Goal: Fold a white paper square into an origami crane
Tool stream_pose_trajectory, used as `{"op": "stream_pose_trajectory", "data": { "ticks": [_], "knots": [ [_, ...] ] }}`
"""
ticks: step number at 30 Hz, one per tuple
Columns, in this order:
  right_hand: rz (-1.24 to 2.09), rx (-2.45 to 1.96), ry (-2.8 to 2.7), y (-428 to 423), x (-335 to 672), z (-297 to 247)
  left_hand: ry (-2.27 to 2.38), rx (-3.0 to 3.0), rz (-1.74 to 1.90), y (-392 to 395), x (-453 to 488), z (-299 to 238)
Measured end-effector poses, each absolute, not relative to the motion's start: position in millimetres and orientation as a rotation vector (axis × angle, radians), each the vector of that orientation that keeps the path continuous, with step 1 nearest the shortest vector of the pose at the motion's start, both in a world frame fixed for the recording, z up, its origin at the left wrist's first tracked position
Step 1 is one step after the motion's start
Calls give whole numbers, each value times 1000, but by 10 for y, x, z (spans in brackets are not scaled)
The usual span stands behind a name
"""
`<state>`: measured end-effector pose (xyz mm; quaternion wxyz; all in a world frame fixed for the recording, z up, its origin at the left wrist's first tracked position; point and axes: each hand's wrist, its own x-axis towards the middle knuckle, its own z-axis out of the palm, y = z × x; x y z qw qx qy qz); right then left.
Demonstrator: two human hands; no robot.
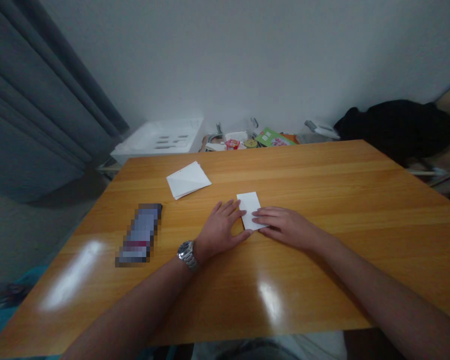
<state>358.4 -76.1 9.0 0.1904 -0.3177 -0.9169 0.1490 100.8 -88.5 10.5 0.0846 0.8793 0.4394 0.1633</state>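
Note:
A small white piece of folded paper point(249, 202) lies flat on the wooden table point(322, 185), between my two hands. My left hand point(221, 227) rests at its left side, fingers spread, with fingertips and thumb touching the left and near edges. From the right, my right hand point(285, 227) lies over the paper's lower right part, fingers stretched out on its surface. Neither hand grips the paper. A metal watch point(187, 254) is on my left wrist. The paper's lower right corner is partly hidden under my right fingers.
A stack of white paper point(188, 180) lies at the back left of the table. Nearer, a pixelated phone-like object point(139, 235) lies on the left. Behind the far edge are a white plastic tray point(165, 137), a green booklet point(273, 138) and a black cloth heap point(397, 125).

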Motion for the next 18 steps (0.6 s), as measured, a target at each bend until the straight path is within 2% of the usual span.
{"op": "stream_pose_trajectory", "data": {
  "ticks": [18],
  "knots": [
    [482, -985, -2407, -729, 3528, 69, 1220, 2600, 664, -774, 989, 61]
  ]
}}
